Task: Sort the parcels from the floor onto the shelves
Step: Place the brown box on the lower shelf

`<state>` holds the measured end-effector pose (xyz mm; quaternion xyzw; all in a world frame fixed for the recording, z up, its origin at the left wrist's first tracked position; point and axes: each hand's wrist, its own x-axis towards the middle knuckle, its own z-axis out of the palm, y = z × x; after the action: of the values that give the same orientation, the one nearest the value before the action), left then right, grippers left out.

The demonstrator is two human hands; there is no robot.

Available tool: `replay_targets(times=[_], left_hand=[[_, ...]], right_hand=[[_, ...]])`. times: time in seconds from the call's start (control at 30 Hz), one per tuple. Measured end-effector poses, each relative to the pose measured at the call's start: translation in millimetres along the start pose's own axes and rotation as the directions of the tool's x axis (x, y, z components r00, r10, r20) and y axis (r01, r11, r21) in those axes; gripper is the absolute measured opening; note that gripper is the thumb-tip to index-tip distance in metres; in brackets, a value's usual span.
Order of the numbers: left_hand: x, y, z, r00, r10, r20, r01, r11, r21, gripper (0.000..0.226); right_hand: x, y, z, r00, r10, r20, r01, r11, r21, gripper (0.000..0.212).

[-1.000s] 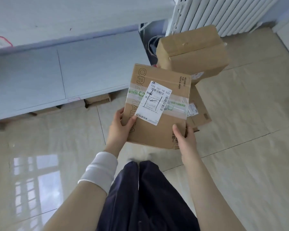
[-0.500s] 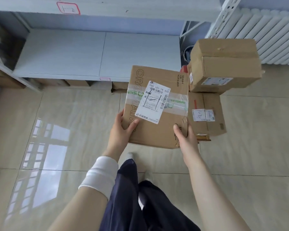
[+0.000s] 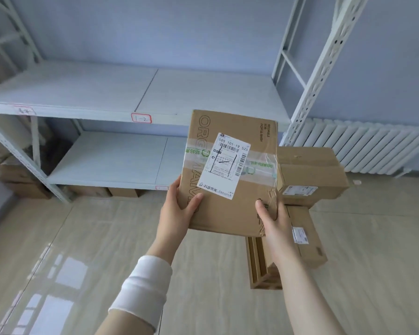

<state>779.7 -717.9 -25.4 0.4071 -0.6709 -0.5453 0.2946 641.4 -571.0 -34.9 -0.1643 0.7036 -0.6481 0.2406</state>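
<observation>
Both hands, left (image 3: 177,209) and right (image 3: 275,220), gripped the parcel (image 3: 230,172) by its lower corners (thumbs on the labelled face), held in the air before the shelves (image 3: 87,90). Other boxes (image 3: 310,172) sat stacked on the floor (image 3: 203,274) beside it.

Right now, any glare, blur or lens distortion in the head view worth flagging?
Head view: window glare on the glossy beige floor tiles, lower left; wide-angle bowing of the white perforated shelf upright; the white shipping label on the held brown cardboard parcel shows big digits sharp, fine print soft.
</observation>
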Motion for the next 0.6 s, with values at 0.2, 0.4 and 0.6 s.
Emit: replay_targets(times=[0.2,0.4,0.6], left_hand=[[21.6,50.7,-21.4,0.987,0.158,-0.026,-0.158,0.987,-0.029,0.058],[51.9,112.8,-26.3,0.957,0.280,-0.076,-0.285,0.957,-0.059,0.054],[81.4,164.1,-12.4,0.921,0.370,-0.121,-0.381,0.921,-0.082,0.056]], right_hand=[[14.4,-55.3,13.3,0.985,-0.172,0.003,0.172,0.985,0.030,0.043],[41.2,-119.0,18.6,0.952,-0.306,0.009,0.304,0.950,0.073,0.033],[77.4,-167.4,10.9,0.920,-0.392,-0.007,0.391,0.914,0.107,0.044]])
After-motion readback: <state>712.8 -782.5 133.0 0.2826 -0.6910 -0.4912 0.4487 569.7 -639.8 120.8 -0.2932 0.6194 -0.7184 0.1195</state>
